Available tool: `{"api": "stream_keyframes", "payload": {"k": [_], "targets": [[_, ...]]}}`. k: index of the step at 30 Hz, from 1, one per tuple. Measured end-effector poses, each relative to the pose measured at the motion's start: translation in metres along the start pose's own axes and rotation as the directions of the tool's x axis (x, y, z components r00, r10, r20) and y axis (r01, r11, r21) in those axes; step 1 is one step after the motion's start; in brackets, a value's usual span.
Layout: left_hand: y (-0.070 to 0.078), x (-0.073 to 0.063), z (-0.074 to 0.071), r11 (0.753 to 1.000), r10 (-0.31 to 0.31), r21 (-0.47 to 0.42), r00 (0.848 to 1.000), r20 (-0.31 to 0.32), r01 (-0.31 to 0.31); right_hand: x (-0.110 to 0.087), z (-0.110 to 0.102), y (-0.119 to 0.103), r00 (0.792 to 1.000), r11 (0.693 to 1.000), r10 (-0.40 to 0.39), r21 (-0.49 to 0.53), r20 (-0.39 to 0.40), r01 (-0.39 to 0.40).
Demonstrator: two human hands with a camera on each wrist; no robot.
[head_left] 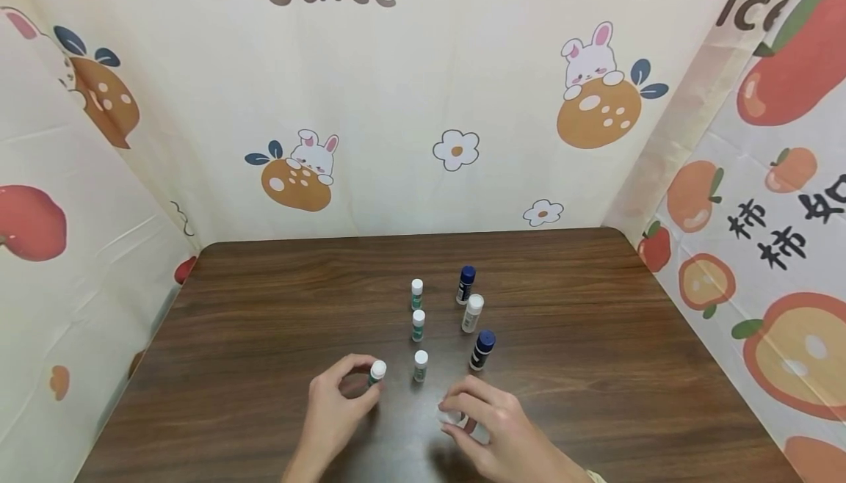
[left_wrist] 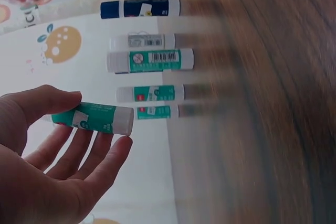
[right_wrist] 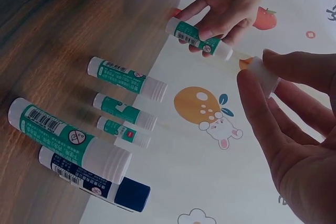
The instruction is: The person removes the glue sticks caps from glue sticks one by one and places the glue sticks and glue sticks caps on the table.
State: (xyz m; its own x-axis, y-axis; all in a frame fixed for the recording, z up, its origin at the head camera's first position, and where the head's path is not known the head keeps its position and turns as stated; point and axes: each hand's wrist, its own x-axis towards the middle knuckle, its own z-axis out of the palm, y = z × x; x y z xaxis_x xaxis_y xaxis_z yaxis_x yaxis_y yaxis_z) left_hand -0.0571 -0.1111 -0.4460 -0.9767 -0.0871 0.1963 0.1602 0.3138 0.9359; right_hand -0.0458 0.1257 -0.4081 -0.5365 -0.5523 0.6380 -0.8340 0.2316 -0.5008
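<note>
My left hand (head_left: 333,402) pinches a green glue stick (left_wrist: 92,118) with a white top between thumb and fingers, raised off the table. On the right, my right hand (head_left: 499,420) holds a small white cap (right_wrist: 261,77) by its thumb and fingertips. Beside that hand stands a large green glue stick (right_wrist: 58,135) with a translucent top, mostly hidden by the fingers in the head view. Between the hands stands a smaller green glue stick (head_left: 421,367). Beyond it, in a row, are two more green glue sticks, a nearer one (head_left: 418,326) and a farther one (head_left: 417,295).
A second row to the right holds a near navy-capped glue stick (head_left: 483,351), a white-capped stick (head_left: 472,314) and a far navy-capped one (head_left: 465,285). All stand upright on the dark wooden table (head_left: 297,299). Printed curtains (head_left: 396,101) hang behind and at both sides.
</note>
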Motion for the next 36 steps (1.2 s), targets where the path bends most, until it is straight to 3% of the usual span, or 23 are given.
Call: {"api": "stream_keyframes", "payload": {"k": [7, 14, 22, 29, 36], "targets": [[-0.004, 0.009, -0.007, 0.999, -0.038, -0.012, 0.999, -0.005, 0.038, -0.002, 0.000, -0.001, 1.000, 1.000, 0.005, -0.017, 0.012, -0.005], [-0.010, 0.018, -0.014, 0.997, -0.071, -0.044, 0.997, -0.026, 0.070, -0.009, -0.002, -0.003, 0.993, 0.996, 0.084, 0.012, 0.083, -0.085], [-0.019, 0.032, -0.022, 0.994, -0.110, -0.029, 0.992, -0.069, 0.108, -0.019, -0.004, 0.003, 0.992, 0.999, 0.029, 0.015, 0.120, -0.031], [-0.025, 0.043, -0.027, 0.991, -0.136, -0.007, 0.985, -0.106, 0.136, -0.028, -0.008, 0.003, 0.979, 0.997, 0.078, 0.009, 0.190, -0.081], [-0.031, 0.052, -0.032, 0.983, -0.183, -0.013, 0.973, -0.141, 0.183, -0.037, -0.010, 0.007, 0.974, 0.998, 0.065, -0.013, 0.217, -0.064]]}}
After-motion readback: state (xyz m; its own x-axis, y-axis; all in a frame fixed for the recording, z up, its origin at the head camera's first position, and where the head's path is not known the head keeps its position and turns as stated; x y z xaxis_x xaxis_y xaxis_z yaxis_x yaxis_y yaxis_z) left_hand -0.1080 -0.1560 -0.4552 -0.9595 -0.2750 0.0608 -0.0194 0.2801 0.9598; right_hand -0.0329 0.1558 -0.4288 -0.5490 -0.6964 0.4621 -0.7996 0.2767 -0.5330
